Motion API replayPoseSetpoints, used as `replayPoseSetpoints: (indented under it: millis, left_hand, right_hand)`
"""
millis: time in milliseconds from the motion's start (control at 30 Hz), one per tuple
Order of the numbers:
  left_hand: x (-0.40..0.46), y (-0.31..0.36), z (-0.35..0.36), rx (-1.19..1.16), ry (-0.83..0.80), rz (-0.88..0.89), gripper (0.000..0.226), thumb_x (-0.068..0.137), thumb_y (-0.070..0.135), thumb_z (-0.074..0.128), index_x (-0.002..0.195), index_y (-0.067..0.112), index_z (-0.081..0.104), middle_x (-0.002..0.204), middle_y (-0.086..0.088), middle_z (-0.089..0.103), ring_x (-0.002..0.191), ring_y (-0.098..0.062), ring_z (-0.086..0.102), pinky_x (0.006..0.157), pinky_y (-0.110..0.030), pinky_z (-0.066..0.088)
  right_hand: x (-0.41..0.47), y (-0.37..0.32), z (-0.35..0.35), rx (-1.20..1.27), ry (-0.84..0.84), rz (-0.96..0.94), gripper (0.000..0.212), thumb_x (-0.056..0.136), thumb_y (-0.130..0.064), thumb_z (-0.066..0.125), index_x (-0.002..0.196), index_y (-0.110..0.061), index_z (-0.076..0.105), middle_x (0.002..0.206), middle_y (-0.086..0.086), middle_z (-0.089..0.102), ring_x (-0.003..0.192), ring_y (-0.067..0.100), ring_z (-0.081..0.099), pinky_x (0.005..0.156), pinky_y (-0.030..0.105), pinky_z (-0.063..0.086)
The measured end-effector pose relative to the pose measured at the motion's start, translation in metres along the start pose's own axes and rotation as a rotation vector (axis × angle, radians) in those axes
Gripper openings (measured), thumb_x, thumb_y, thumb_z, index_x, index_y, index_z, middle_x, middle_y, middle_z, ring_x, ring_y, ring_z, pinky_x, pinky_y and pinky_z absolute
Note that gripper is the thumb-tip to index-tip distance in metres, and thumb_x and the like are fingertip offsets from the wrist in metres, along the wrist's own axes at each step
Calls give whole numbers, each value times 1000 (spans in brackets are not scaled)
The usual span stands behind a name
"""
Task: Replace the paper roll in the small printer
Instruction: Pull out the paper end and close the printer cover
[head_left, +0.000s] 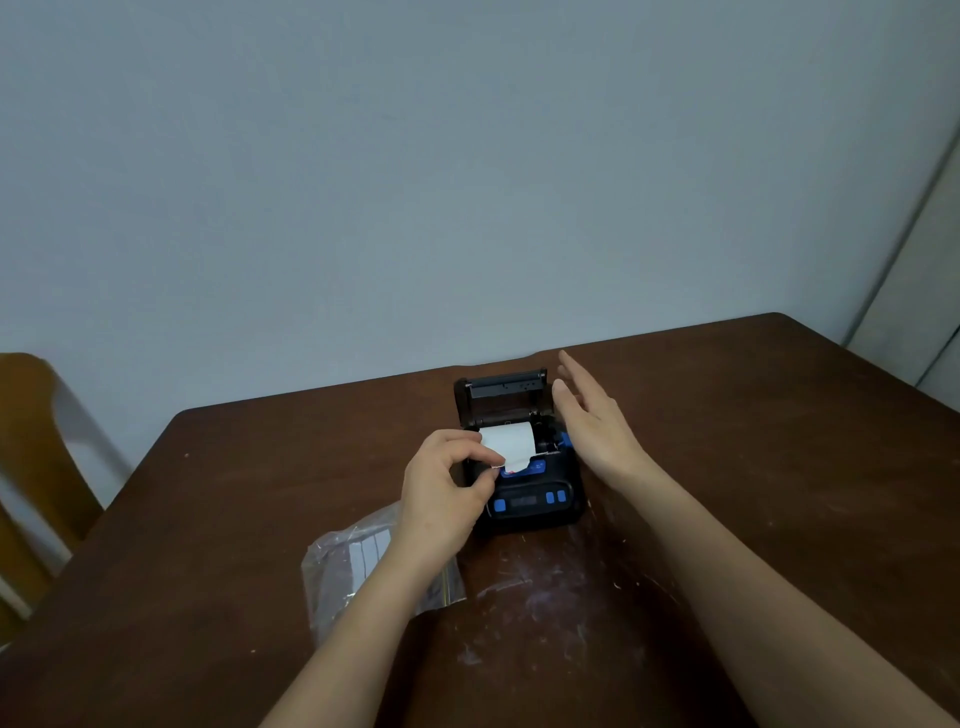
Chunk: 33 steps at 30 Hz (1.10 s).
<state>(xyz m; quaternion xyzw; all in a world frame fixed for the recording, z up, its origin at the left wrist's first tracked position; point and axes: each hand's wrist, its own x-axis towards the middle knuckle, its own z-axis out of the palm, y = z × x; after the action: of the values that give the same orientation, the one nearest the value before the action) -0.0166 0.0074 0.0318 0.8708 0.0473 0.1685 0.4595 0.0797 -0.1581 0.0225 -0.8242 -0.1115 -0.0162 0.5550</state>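
A small black printer (535, 501) with blue buttons sits on the brown table, its lid (503, 392) swung up and back. A white paper roll (510, 439) lies in the open bay, its loose end hanging over the front edge. My left hand (447, 486) pinches that loose paper end at the printer's left front. My right hand (597, 421) hovers flat beside the printer's right side, fingers spread and empty, near the raised lid.
A clear plastic bag (358, 561) with white contents lies on the table under my left forearm. The brown table (753, 467) has pale scuff marks near me. A wooden chair (36, 457) stands at the left. A grey wall is close behind the printer.
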Motion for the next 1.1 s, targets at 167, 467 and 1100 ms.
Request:
replayPoseSetpoints:
  millis: [167,467,1100]
  left_hand:
    - [-3,1,0,-34,-15,-2,14,82,11,74,81,24,77,112,8,62,110,-8,56,92,-24,47]
    - [-4,6,3,-22,7,3,11,83,15,74,80,26,76,113,8,54,112,-8,50,91,-23,43]
    - [6,0,3,-252,77,-385,40,95,28,58,132,17,49,130,1,54,114,-17,56,89,-31,52]
  right_hand:
    - [1,1,2,25,-41,0,49,98,-53,30,144,-39,38,149,-11,44,143,19,30,116,49,29]
    - [-19,-6,-2,128,105,-61,22,99,-32,46,109,-23,63,106,-9,67,104,8,62,95,35,52]
    - [-28,11,9,443,156,341,33,88,-22,67,119,-16,58,114,2,65,94,17,68,70,30,57]
